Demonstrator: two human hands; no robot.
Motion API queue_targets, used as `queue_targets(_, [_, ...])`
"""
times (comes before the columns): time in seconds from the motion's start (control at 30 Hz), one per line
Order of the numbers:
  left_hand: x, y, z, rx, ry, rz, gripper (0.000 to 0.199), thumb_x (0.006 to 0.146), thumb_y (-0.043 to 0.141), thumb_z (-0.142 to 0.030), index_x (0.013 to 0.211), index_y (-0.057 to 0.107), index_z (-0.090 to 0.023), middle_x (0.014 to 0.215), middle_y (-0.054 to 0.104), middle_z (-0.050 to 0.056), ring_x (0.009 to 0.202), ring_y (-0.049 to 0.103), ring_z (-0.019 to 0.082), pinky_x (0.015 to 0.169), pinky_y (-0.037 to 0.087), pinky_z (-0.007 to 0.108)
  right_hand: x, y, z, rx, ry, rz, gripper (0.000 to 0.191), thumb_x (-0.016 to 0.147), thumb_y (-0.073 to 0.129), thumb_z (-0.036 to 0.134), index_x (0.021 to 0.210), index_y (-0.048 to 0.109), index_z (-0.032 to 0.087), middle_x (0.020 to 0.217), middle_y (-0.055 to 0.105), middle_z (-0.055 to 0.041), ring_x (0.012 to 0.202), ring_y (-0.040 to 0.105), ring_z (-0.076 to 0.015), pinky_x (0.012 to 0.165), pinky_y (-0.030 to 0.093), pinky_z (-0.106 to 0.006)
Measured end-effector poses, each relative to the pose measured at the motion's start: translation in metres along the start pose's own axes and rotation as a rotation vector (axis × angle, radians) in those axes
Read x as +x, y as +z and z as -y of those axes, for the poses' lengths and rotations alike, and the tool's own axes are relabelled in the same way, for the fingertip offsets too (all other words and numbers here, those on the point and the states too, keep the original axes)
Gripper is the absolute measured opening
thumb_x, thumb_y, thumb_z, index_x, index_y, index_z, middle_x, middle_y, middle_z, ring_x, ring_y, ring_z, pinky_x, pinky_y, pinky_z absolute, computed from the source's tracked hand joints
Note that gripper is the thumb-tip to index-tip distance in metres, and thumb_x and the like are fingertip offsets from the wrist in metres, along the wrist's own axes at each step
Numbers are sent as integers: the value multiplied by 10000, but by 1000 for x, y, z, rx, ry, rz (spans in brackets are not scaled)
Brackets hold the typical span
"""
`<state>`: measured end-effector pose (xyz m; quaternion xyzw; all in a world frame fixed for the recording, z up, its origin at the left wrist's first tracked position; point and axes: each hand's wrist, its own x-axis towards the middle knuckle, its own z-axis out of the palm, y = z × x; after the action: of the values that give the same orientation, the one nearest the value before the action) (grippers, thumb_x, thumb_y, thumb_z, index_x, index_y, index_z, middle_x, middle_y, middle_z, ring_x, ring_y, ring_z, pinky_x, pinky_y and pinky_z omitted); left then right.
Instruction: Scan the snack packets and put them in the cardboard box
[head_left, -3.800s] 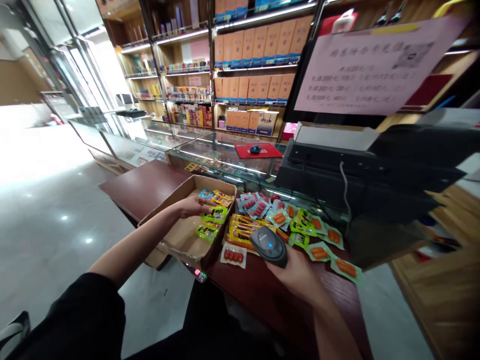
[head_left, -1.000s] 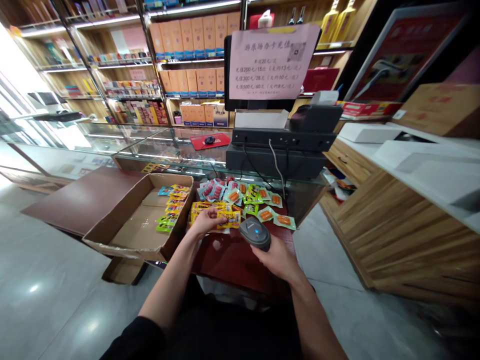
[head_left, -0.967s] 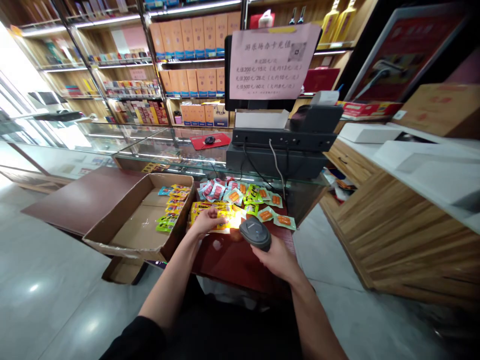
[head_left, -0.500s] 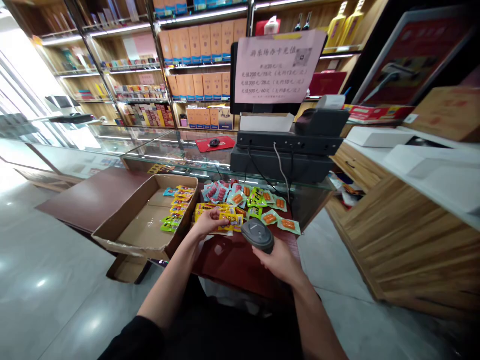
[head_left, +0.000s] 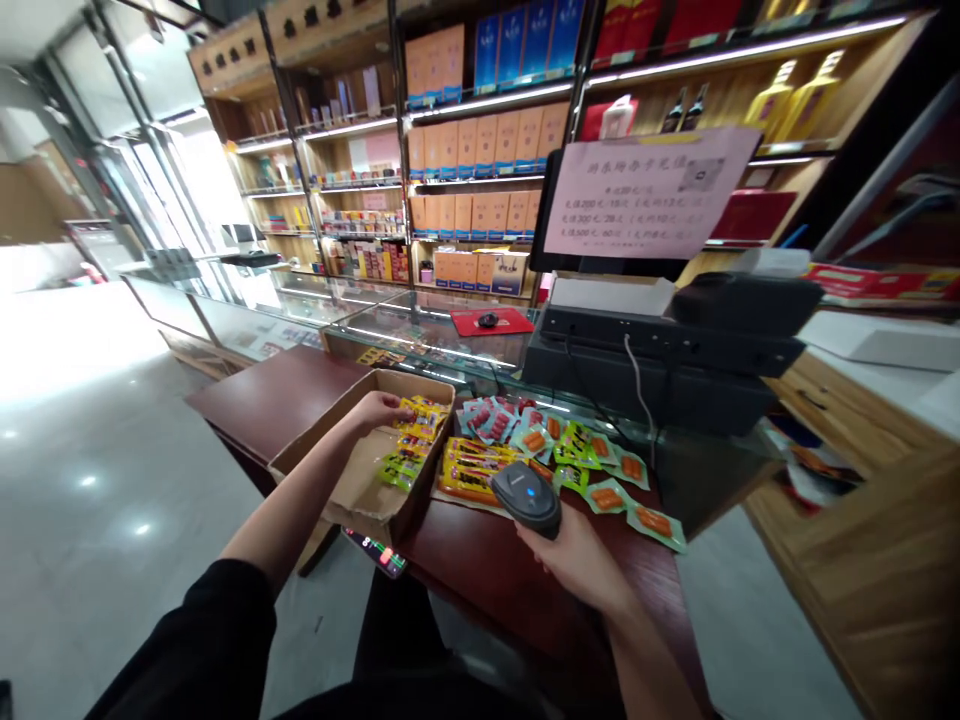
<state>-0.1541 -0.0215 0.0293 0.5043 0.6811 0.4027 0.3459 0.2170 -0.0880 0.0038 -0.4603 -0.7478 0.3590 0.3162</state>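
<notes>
My right hand (head_left: 577, 555) grips a dark grey barcode scanner (head_left: 526, 495) with a small blue light, held above the near edge of the red-brown table (head_left: 480, 555). My left hand (head_left: 377, 410) reaches into an open cardboard box (head_left: 358, 495) and rests on a yellow snack packet (head_left: 418, 413) at the box's far right side, among other yellow and green packets. Whether the fingers still pinch the packet is unclear. On the table to the right of the box lie yellow packets (head_left: 472, 468) and several pink and green sausage packets (head_left: 600, 470).
A black till unit (head_left: 660, 360) with a cable and a monitor bearing a pink paper notice (head_left: 645, 190) stands on the glass counter (head_left: 420, 335) behind the packets. A phone (head_left: 375, 550) pokes out under the box. Product shelves fill the back wall; wooden cabinets stand at right.
My left hand has carried a yellow packet from in front of the scanner leftward into the cardboard box. My head has turned left; the scanner stays in my right hand.
</notes>
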Motion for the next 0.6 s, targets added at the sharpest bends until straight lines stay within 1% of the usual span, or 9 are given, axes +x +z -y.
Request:
queue_targets(0.1, [13, 0, 28, -25, -117, 18, 553, 299, 897, -507, 553, 573, -138, 511, 508, -54, 509, 449, 73, 495, 368, 207, 9, 10, 5, 15, 62, 62, 279, 762, 643, 349, 944, 695, 145, 604, 694, -48, 636, 696, -236, 588, 524, -294])
queue_targets(0.17, [20, 4, 42, -33, -160, 47, 566, 273, 903, -495, 549, 556, -143, 517, 518, -53, 512, 477, 80, 506, 406, 213, 13, 15, 7, 13, 88, 75, 280, 760, 642, 355, 932, 689, 139, 604, 694, -53, 603, 685, -230, 562, 510, -290])
queue_targets(0.3, [31, 11, 60, 71, -201, 100, 532, 323, 910, -464, 601, 582, -150, 556, 561, -39, 530, 557, 109, 538, 478, 231, 18, 22, 7, -4, 106, 95, 292, 766, 633, 360, 956, 679, 143, 657, 712, -58, 569, 670, -217, 529, 490, -283])
queue_targets(0.4, [34, 12, 64, 224, -153, 91, 491, 424, 891, -460, 715, 643, -152, 667, 639, 1, 569, 610, 137, 550, 497, 242, 20, 23, 6, -18, 127, 99, 329, 765, 635, 360, 1013, 674, 147, 633, 704, -43, 562, 670, -219, 525, 485, -284])
queue_targets(0.47, [32, 12, 62, 371, -78, 67, 504, 487, 867, -461, 841, 687, -152, 783, 687, 42, 658, 649, 173, 602, 509, 258, 20, 23, 6, -26, 141, 98, 335, 760, 639, 357, 1024, 676, 155, 594, 689, -28, 575, 677, -225, 541, 491, -288])
queue_targets(0.53, [29, 11, 55, 538, 13, 19, 540, 538, 840, -461, 961, 708, -152, 885, 708, 76, 786, 669, 215, 692, 511, 277, 21, 23, 7, -30, 139, 93, 313, 755, 640, 346, 1008, 681, 165, 574, 680, -19, 596, 684, -230, 562, 499, -293])
queue_targets(0.6, [26, 11, 44, 662, 97, -28, 537, 586, 807, -463, 1016, 716, -155, 938, 712, 92, 874, 666, 241, 760, 498, 286, 20, 21, 7, -29, 131, 85, 277, 748, 639, 329, 970, 687, 170, 582, 685, -23, 617, 689, -232, 581, 506, -297])
